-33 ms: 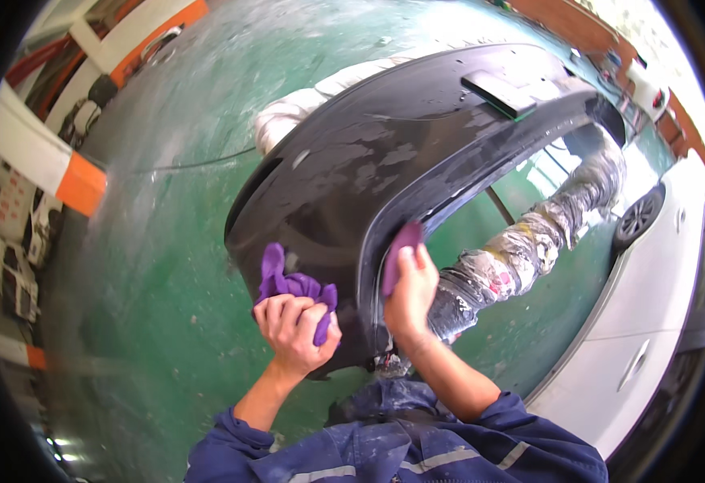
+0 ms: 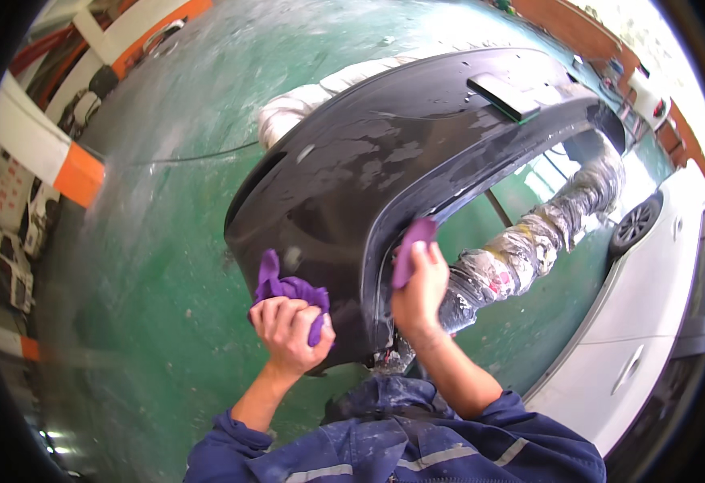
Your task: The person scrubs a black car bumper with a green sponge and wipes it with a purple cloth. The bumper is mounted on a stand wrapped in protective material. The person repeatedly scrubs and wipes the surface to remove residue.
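Observation:
A dark grey car bumper (image 2: 332, 189) lies in front of me, with wet-looking patches over its surface. My left hand (image 2: 290, 328) is closed around a crumpled purple cloth (image 2: 291, 288) at the bumper's near left end. In my right hand (image 2: 421, 294) is a flat purple sanding pad (image 2: 414, 251), its upper part sticking out beyond my fingers. That hand is beside the bumper's inner edge; whether the pad touches the edge I cannot tell. A flat dark block (image 2: 504, 98) with a green underside rests on the bumper's far part.
Plastic-wrapped supports (image 2: 521, 245) run beside and behind the bumper. A white car (image 2: 610, 354) stands at the right. On the left is a white and orange post (image 2: 79, 175), and a dark hose (image 2: 191, 155) lies across the green floor (image 2: 159, 266).
My right hand and the sanding pad have shifted slightly right, away from the bumper's inner edge. My left hand with the cloth has moved slightly left.

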Available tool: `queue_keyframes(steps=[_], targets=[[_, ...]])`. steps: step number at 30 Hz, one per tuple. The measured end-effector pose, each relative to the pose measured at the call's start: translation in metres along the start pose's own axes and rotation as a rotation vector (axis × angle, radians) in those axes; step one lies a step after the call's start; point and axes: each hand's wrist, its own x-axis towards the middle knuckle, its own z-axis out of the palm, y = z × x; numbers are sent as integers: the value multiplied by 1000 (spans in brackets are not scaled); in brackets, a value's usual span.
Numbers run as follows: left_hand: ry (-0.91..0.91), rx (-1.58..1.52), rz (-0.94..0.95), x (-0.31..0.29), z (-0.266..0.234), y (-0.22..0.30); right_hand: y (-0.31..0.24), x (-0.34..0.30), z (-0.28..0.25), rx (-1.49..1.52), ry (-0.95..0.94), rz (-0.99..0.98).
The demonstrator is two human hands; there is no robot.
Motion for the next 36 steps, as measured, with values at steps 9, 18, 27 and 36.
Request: queue_keyframes(steps=[9,18,27,36], targets=[[39,9,-404,-77,-2,-34,-11,9,-39,-910,-508,-314],[126,-114,-345,-46,-6,-17,-89,-59,-73,-585,-529,412],[-16,-508,-204,13,-30,12,-90,-103,17,-1078,-1130,-374],[-103,-833,-416,8,-36,-10,-92,-53,3,-987,-693,-429]])
